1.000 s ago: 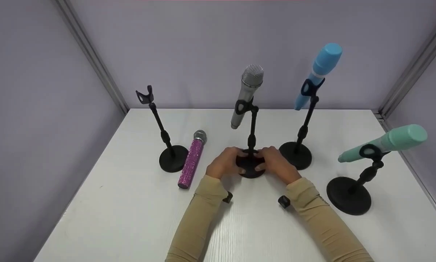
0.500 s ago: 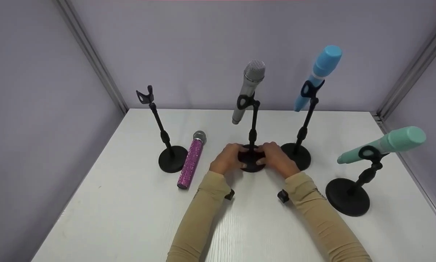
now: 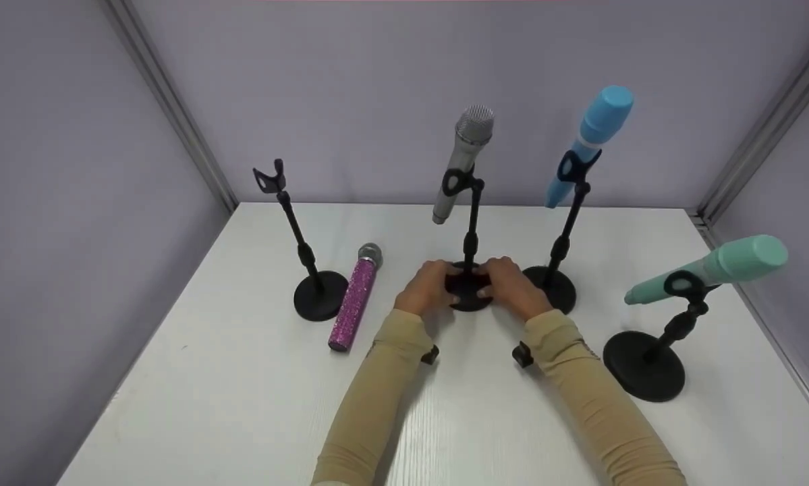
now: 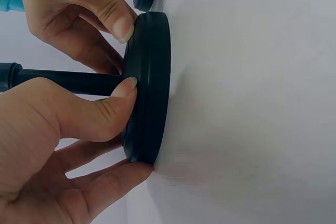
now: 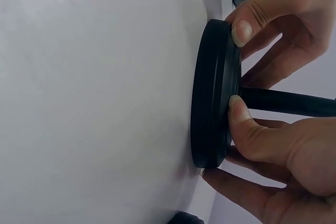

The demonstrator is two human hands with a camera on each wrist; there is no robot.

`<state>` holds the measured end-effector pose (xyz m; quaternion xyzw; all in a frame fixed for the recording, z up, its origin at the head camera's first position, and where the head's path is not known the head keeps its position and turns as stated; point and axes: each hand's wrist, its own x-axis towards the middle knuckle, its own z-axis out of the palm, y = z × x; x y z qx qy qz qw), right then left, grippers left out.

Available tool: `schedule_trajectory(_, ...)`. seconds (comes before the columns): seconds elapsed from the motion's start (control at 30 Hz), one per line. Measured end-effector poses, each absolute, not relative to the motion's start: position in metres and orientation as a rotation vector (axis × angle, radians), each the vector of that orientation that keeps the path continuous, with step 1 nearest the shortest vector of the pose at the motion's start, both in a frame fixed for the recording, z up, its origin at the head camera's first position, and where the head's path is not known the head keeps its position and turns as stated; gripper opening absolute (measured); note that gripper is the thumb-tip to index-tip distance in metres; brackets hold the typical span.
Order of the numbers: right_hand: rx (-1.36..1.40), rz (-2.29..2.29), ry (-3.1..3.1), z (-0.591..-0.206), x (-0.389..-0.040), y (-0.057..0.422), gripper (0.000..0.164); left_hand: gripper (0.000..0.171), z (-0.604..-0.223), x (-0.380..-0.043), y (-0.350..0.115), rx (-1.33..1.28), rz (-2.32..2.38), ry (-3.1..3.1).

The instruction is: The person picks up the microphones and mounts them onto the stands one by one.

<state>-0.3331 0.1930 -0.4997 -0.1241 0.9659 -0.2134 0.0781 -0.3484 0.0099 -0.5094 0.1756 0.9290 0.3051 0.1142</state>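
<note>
In the head view a black microphone stand [image 3: 471, 241] rises from a round base [image 3: 469, 297], with a silver microphone [image 3: 463, 147] tilted in its clip. My left hand [image 3: 426, 289] grips the left side of that base. On the opposite side my right hand [image 3: 512, 286] grips it too. Both wrist views show the thumbs on the top of the base [image 4: 152, 93] and fingers around its rim. The base sits on, or very close to, the white tabletop.
A glittery pink microphone [image 3: 353, 304] lies beside a black stand [image 3: 320, 297] with a vacant clip at left. Close by on the right, another stand [image 3: 561, 246] holds a blue microphone [image 3: 605, 118]. Farther right, a low stand [image 3: 645, 364] bears a green microphone [image 3: 745, 260].
Both hands have moved the stand with the silver microphone away from me, toward the back wall, and slightly right. The other stands and the pink microphone stay put.
</note>
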Motion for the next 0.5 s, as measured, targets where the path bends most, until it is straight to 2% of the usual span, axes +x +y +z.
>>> schedule_trajectory(0.5,-0.34,-0.624,2.901,-0.498,-0.345,0.193,0.041,0.052,-0.515,-0.36,0.015,0.535,0.919,2.743)
